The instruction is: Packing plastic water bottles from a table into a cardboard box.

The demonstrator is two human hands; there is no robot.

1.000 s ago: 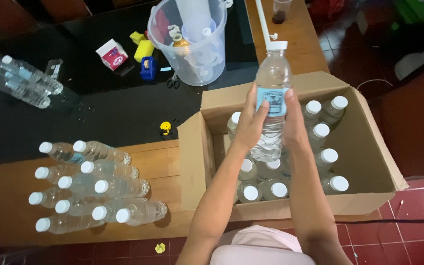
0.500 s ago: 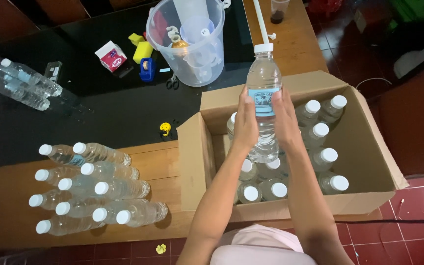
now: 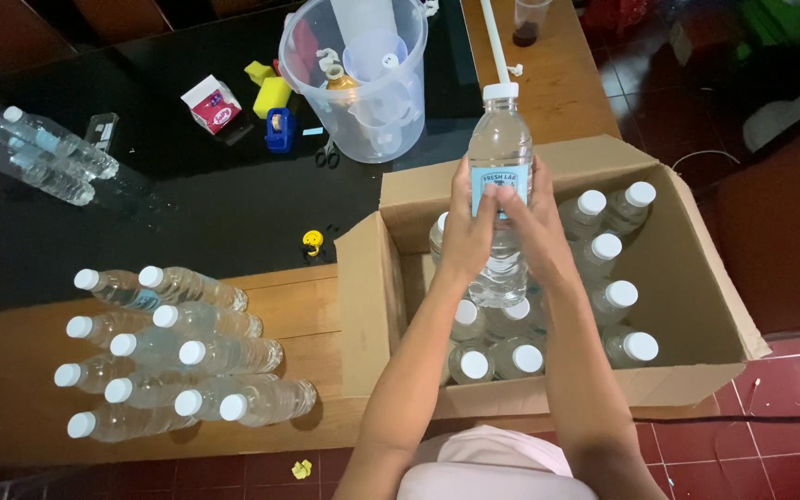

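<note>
Since a second ago I have shifted the water bottle (image 3: pixel 500 185) slightly left; it stays upright above the cardboard box (image 3: pixel 696 278). My left hand (image 3: pixel 467 231) and right hand (image 3: pixel 531 227) both grasp it at the label, fingers wrapped around. Below in the box I count about ten white-capped bottles (image 3: pixel 606 247) standing, filling the left and middle; the right side of the box is open floor. On the wooden bench to the left lie ten bottles (image 3: pixel 178 352) in a stack. Four more bottles (image 3: pixel 39 153) lie far left on the black table.
</note>
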